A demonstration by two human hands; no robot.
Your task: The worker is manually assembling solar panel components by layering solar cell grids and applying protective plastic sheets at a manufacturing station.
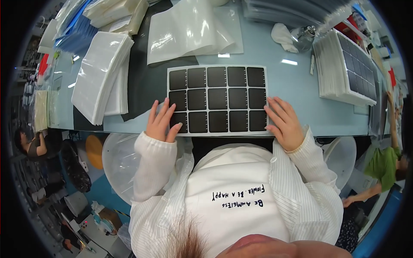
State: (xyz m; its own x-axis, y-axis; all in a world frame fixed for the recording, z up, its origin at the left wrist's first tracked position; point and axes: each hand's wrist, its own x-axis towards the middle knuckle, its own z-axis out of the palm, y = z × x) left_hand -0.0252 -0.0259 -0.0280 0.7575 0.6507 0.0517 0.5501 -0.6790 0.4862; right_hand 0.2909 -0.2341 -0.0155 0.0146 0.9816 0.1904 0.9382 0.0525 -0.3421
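A white-backed sheet of black square stickers [218, 99] in several columns lies flat on the table in front of me, its near edge close to the table's edge. My left hand [162, 121] rests at the sheet's left edge, fingers spread, fingertips over its border and the thumb on the lower left corner. At the right edge lies my right hand [284, 122], fingers stretched out and touching the border. Neither hand grips anything.
Stacks of clear plastic sleeves [102, 77] stand at the left. Translucent film [183, 30] lies beyond the sheet. At the right are a tall stack of sticker sheets [344, 69], a glass bottle [304, 36] and a crumpled white tissue [284, 37]. Other people sit at both sides.
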